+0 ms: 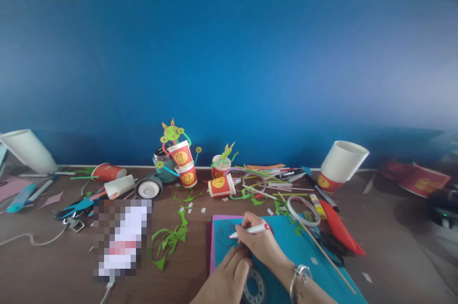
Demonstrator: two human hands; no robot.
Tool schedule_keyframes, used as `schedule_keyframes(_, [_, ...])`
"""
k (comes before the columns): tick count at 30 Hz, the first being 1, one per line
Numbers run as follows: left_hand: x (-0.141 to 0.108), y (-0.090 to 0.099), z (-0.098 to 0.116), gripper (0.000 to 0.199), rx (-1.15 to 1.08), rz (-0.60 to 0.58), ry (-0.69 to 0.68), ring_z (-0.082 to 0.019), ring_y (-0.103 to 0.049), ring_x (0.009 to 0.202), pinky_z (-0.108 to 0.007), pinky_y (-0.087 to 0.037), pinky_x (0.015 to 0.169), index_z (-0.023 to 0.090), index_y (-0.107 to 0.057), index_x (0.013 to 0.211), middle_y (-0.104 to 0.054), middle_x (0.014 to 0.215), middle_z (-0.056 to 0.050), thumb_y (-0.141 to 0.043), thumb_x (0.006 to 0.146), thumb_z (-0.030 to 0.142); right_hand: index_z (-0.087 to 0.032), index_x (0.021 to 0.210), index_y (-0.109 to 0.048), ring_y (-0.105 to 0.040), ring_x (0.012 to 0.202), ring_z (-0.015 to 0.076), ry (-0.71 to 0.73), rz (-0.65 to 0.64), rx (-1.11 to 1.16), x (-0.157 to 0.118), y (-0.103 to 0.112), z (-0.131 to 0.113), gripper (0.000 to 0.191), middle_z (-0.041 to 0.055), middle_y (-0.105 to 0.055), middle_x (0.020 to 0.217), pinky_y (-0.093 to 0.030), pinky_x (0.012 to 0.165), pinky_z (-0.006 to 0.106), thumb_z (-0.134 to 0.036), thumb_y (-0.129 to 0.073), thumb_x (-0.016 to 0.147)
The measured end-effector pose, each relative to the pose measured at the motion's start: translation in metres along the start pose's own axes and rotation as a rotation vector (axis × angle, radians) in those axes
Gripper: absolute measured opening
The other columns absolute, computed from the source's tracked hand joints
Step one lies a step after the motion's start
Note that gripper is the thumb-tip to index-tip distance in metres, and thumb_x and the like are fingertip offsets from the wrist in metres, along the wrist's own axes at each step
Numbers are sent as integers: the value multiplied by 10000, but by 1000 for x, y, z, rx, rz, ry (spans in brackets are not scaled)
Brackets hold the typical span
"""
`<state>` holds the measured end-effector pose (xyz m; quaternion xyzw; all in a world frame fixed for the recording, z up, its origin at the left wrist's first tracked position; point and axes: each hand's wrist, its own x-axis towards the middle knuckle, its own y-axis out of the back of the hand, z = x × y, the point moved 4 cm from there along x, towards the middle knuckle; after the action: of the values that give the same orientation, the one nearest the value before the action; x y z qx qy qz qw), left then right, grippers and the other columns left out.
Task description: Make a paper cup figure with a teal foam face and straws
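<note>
My right hand [263,242] grips a white marker pen [256,229] with a red end, its tip over a round face outline [222,231] drawn on a sheet of blue paper [286,233]. My left hand [229,277] lies flat on the sheet just below the drawing. Between the two wrists a tape roll [256,289] rests on the paper. A pink sheet [213,251] shows under the blue one at its left edge. A thin wooden stick [331,262] crosses the sheet's right side.
Green paper scraps [173,238] lie left of the paper. Behind stand stacked paper cups [188,177] with a green paper figure. Scissors [331,246], a white tape ring [304,211] and a red folded sheet [341,227] lie right. Tall cups [343,161] stand further right.
</note>
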<state>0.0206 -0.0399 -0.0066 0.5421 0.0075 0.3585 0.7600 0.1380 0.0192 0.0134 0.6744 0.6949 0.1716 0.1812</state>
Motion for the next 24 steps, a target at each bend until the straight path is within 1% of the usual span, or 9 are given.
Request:
schedule_keyframes(7, [1,2,0,421,3,-9,3,-275,-486,1200,-398,-407,1015,137,-420,1160,-562,1204,-160,-534,871,421,-224,561,-381,-521,468,114,-2,26,-10,1,0,1,165,-54,-530,460,-382,451,191,-220,-490,685])
schedule_keyframes(11, [1,1,1,382,12,10,-2,-276,-498,1182,-397,-425,1000,135,-431,1136,-571,1186,-156,-532,876,395,-225,571,-382,-525,466,117,-14,39,3,2,0,5,156,-55,-525,461,-381,445,193,-226,-479,693])
schedule_keyframes(16, [0,1,0,274,24,12,-3,-258,-491,1195,-401,-425,1004,147,-432,1133,-576,1185,-147,-461,920,318,-224,576,-385,-523,486,119,3,57,13,2,1,6,164,-49,-544,477,-382,455,194,-243,-489,702])
schedule_keyframes(21, [0,2,1,373,12,6,7,-265,-488,1197,-402,-423,1004,141,-429,1155,-567,1196,-151,-494,898,405,-225,574,-384,-529,489,121,14,56,10,2,0,6,170,-47,-546,477,-383,459,197,-247,-492,703])
schedule_keyframes(24, [1,3,2,337,16,-9,11,-262,-495,1187,-410,-423,1002,136,-431,1155,-568,1189,-151,-458,920,375,-225,572,-382,-526,485,121,11,58,-3,2,0,6,165,-48,-543,472,-379,456,197,-236,-489,698])
